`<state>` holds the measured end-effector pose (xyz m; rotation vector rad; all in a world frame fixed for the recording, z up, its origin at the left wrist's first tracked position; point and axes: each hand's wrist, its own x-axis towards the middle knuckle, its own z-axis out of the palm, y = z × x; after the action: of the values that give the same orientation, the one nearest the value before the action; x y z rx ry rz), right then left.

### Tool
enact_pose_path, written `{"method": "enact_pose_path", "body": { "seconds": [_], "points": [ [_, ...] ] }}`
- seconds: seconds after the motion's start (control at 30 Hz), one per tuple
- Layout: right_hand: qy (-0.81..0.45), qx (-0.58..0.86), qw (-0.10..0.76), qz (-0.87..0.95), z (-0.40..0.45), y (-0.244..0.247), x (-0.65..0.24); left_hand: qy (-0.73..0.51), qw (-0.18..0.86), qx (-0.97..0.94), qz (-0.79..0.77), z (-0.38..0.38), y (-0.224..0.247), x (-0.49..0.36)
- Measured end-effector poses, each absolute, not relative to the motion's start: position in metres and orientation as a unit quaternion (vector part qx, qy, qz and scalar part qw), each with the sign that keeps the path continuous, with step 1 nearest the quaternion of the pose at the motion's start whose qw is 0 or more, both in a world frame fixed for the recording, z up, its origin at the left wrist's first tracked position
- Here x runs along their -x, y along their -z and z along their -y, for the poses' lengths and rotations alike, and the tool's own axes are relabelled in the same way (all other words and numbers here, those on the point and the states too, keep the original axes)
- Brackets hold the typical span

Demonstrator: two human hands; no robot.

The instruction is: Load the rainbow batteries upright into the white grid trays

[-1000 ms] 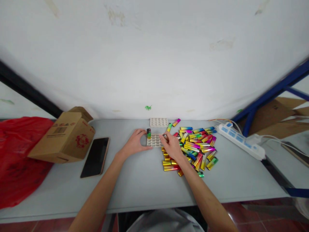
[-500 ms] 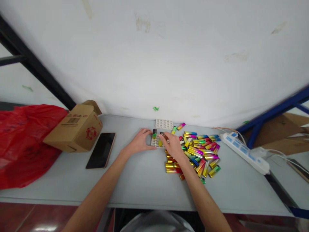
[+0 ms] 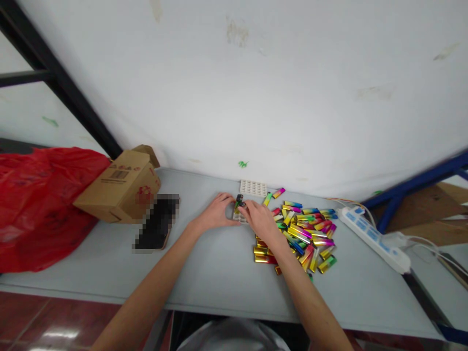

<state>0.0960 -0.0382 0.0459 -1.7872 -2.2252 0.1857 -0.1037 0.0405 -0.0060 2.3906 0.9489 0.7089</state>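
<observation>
My left hand [image 3: 218, 213] curls round the left end of a small white tray with holes [image 3: 239, 218], thumb along the near side and fingers at the far side. One lighter with a black top [image 3: 239, 198] stands in the tray's far left corner, close to my left fingertips. My right hand [image 3: 260, 219] pinches a second lighter [image 3: 242, 205] by its black top, right beside the first. How deep its lower end sits in the tray is hidden. A loose pile of shiny, many-coloured lighters [image 3: 300, 231] lies by my right hand, partly under my forearm.
Behind my hands lies another white holed tray [image 3: 253, 188]. On the left are a phone [image 3: 157, 223], a cardboard box [image 3: 120, 187] and a red plastic bag [image 3: 47, 209]. A white power strip [image 3: 373, 239] with cables lies at the right, near a blue frame [image 3: 391, 209].
My right hand has brought its lighter leftward, close against the standing one. The left hand stays at the tray. The whole view has shifted slightly.
</observation>
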Motion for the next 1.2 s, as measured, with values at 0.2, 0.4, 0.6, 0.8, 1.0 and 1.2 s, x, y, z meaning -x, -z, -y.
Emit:
{"method": "enact_pose_path", "body": {
  "seconds": [0.2,0.4,0.6,0.8,1.0,1.2],
  "points": [
    [-0.118,0.595,0.173,0.776,0.039,-0.045,-0.101,-0.26,0.233,-0.87,-0.347,-0.041,0.007,0.104],
    [-0.057,0.714,0.228,0.659,0.015,-0.043,-0.173,-0.261,0.233,-0.87,-0.348,-0.041,0.007,0.104],
    [-0.044,0.827,0.107,0.55,-0.019,-0.044,-0.214,-0.259,0.232,-0.869,-0.351,-0.042,0.005,0.104],
    [-0.066,0.859,0.043,0.506,-0.025,-0.043,-0.204,-0.252,0.223,-0.873,-0.353,-0.042,0.006,0.105],
    [-0.097,0.846,0.078,0.519,-0.026,-0.04,-0.213,-0.253,0.219,-0.876,-0.348,-0.044,0.009,0.105],
    [-0.128,0.784,0.231,0.562,-0.021,-0.035,-0.22,-0.258,0.217,-0.877,-0.344,-0.046,0.012,0.106]
  ]
}}
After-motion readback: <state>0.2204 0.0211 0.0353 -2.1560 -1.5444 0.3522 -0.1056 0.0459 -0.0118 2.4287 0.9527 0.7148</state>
